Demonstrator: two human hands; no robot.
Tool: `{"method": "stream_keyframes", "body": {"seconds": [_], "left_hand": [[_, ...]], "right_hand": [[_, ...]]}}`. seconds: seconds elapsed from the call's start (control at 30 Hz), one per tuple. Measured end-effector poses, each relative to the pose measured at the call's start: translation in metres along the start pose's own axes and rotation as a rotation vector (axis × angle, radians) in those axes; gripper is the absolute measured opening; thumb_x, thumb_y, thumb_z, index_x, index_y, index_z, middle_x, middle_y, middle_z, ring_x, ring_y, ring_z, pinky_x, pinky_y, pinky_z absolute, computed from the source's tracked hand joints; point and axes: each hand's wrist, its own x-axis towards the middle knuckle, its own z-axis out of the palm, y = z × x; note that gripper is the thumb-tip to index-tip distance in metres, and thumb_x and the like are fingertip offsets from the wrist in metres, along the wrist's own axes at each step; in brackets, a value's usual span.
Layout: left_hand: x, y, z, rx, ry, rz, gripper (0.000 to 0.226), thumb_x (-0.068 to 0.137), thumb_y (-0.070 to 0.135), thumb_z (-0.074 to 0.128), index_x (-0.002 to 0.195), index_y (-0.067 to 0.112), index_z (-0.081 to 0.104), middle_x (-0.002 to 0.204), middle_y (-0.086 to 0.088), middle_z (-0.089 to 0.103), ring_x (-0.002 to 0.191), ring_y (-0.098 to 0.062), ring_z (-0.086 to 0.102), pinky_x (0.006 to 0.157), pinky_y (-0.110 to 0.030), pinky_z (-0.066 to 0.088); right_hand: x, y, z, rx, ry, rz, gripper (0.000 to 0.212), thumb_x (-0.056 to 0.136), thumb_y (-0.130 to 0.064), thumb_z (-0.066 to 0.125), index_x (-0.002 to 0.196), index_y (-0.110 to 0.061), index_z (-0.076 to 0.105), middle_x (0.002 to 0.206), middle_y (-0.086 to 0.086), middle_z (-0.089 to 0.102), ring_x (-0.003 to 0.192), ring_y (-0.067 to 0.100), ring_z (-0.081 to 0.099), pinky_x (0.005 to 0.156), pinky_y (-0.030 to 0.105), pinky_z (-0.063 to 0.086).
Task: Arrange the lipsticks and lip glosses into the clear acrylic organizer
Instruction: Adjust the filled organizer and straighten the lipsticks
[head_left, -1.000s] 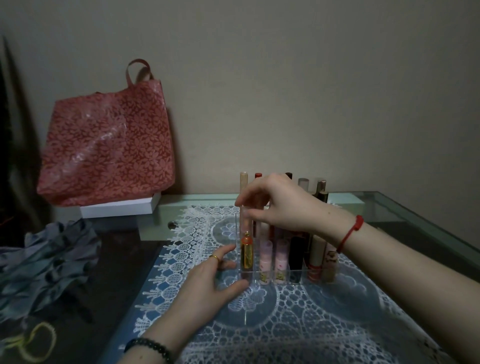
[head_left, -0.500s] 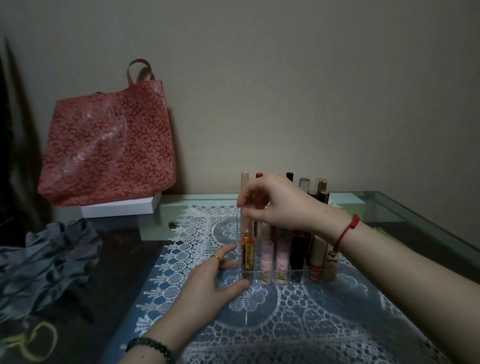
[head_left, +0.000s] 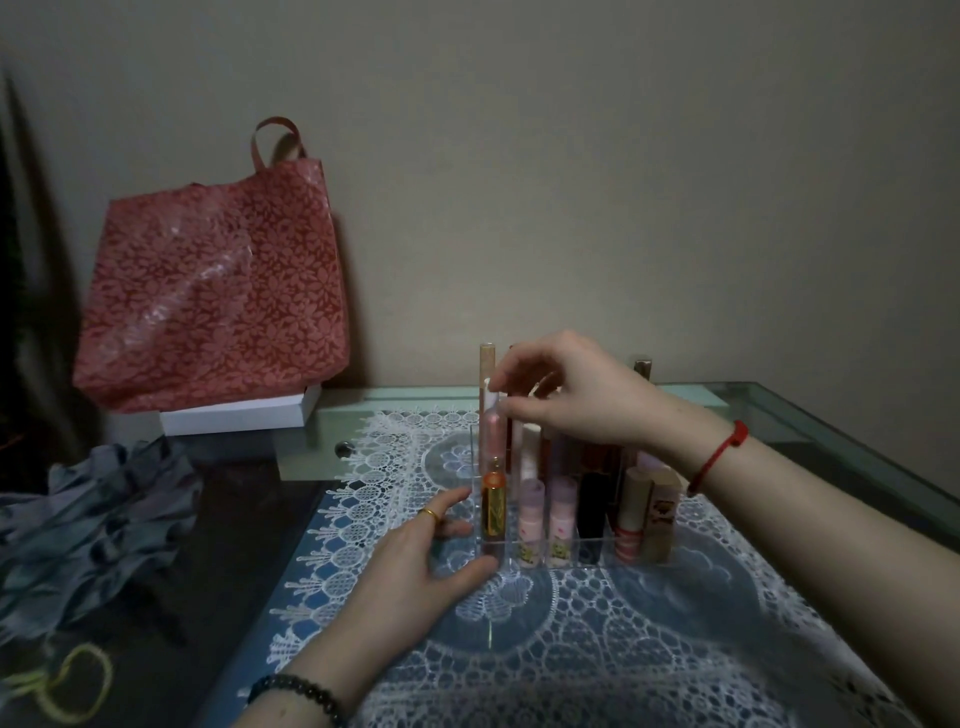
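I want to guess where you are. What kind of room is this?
Probably a home, maybe a bedroom vanity: a glass table with a lace cloth, an organizer of lipsticks, and a red bag.

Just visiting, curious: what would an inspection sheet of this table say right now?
Surface: glass-topped table under a white lace cloth.
Job's things: clear acrylic organizer holding upright lipsticks; tall pink lip gloss tube at its left side.
Clutter: red floral tote bag on a white flat box; crumpled grey fabric; yellow cord loop.
Fingers: right hand pinches the tube's top; left hand touches the organizer's left front corner.
Cables: nothing seen.
Surroundings: plain beige wall.
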Motion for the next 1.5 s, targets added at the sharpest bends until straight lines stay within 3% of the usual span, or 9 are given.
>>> {"method": "stream_keyframes", "body": {"seconds": [0.17, 0.27, 0.4, 0.7, 0.83, 0.93, 1.13, 1.37, 1.5], "left_hand": [[0.0, 0.005, -0.003, -0.033, 0.043, 0.004, 0.079, 0.052, 0.073, 0.05, 0.126, 0.047, 0.037, 0.114, 0.019, 0.056, 0.101, 0.007, 0.051, 0.086, -0.018, 0.043], [0.001, 0.014, -0.006, -0.076, 0.153, 0.061, 0.063, 0.058, 0.069, 0.046, 0.118, 0.051, 0.039, 0.113, 0.022, 0.055, 0.099, 0.01, 0.05, 0.074, -0.006, 0.038], [0.013, 0.029, -0.02, -0.042, 0.299, 0.197, 0.058, 0.065, 0.062, 0.049, 0.118, 0.038, 0.048, 0.107, 0.016, 0.059, 0.101, 0.003, 0.052, 0.083, -0.012, 0.039], [0.05, 0.053, -0.023, 0.104, 0.331, 0.22, 0.038, 0.067, 0.056, 0.059, 0.098, 0.033, 0.058, 0.087, 0.015, 0.062, 0.084, 0.01, 0.052, 0.067, -0.005, 0.037], [0.054, 0.052, -0.023, 0.112, 0.35, 0.225, 0.023, 0.068, 0.047, 0.064, 0.086, 0.035, 0.059, 0.078, 0.016, 0.063, 0.079, 0.013, 0.052, 0.068, -0.009, 0.038], [0.054, 0.053, -0.022, 0.091, 0.358, 0.229, 0.014, 0.068, 0.041, 0.067, 0.078, 0.034, 0.06, 0.071, 0.015, 0.065, 0.075, 0.004, 0.059, 0.072, -0.023, 0.045], [0.055, 0.057, -0.023, 0.101, 0.326, 0.23, 0.011, 0.072, 0.031, 0.069, 0.081, 0.031, 0.063, 0.072, 0.014, 0.066, 0.078, -0.001, 0.061, 0.079, -0.032, 0.049], [0.051, 0.057, -0.023, 0.09, 0.321, 0.228, 0.011, 0.073, 0.035, 0.067, 0.081, 0.037, 0.06, 0.071, 0.018, 0.064, 0.077, 0.008, 0.058, 0.071, -0.02, 0.043], [0.049, 0.056, -0.023, 0.074, 0.313, 0.223, 0.014, 0.072, 0.036, 0.067, 0.083, 0.037, 0.059, 0.073, 0.018, 0.065, 0.077, 0.007, 0.058, 0.075, -0.026, 0.046]], "right_hand": [[-0.011, 0.012, -0.02, 0.075, 0.138, 0.049, 0.011, 0.079, -0.011, 0.066, 0.09, -0.01, 0.068, 0.085, 0.007, 0.07, 0.08, 0.017, 0.066, 0.077, 0.03, 0.053], [-0.027, 0.024, -0.026, 0.176, 0.253, 0.096, 0.009, 0.077, -0.011, 0.068, 0.085, -0.016, 0.068, 0.079, 0.0, 0.069, 0.071, 0.007, 0.064, 0.073, 0.021, 0.053], [-0.051, 0.041, -0.027, 0.233, 0.376, 0.133, 0.016, 0.076, -0.01, 0.069, 0.081, -0.025, 0.065, 0.08, -0.005, 0.069, 0.07, 0.003, 0.063, 0.069, 0.013, 0.051], [-0.084, 0.069, -0.013, 0.27, 0.572, 0.156, 0.025, 0.076, -0.008, 0.068, 0.08, -0.032, 0.066, 0.082, -0.013, 0.069, 0.074, 0.001, 0.064, 0.067, 0.008, 0.048], [-0.087, 0.078, -0.014, 0.286, 0.61, 0.155, 0.024, 0.079, -0.012, 0.066, 0.081, -0.035, 0.065, 0.081, -0.015, 0.068, 0.076, -0.001, 0.063, 0.067, 0.007, 0.048], [-0.09, 0.083, -0.014, 0.315, 0.627, 0.157, 0.026, 0.081, -0.012, 0.063, 0.079, -0.037, 0.064, 0.08, -0.015, 0.068, 0.077, 0.001, 0.063, 0.067, 0.007, 0.048], [-0.093, 0.09, -0.015, 0.321, 0.622, 0.187, 0.024, 0.083, -0.014, 0.06, 0.083, -0.037, 0.063, 0.084, -0.009, 0.067, 0.084, 0.013, 0.065, 0.07, 0.016, 0.052], [-0.095, 0.092, -0.012, 0.301, 0.6, 0.195, 0.022, 0.083, -0.014, 0.061, 0.083, -0.036, 0.062, 0.084, -0.005, 0.068, 0.083, 0.016, 0.064, 0.07, 0.015, 0.051], [-0.091, 0.088, -0.012, 0.293, 0.611, 0.204, 0.02, 0.081, -0.015, 0.063, 0.082, -0.035, 0.063, 0.082, -0.011, 0.067, 0.077, 0.007, 0.062, 0.064, 0.007, 0.047]]}}
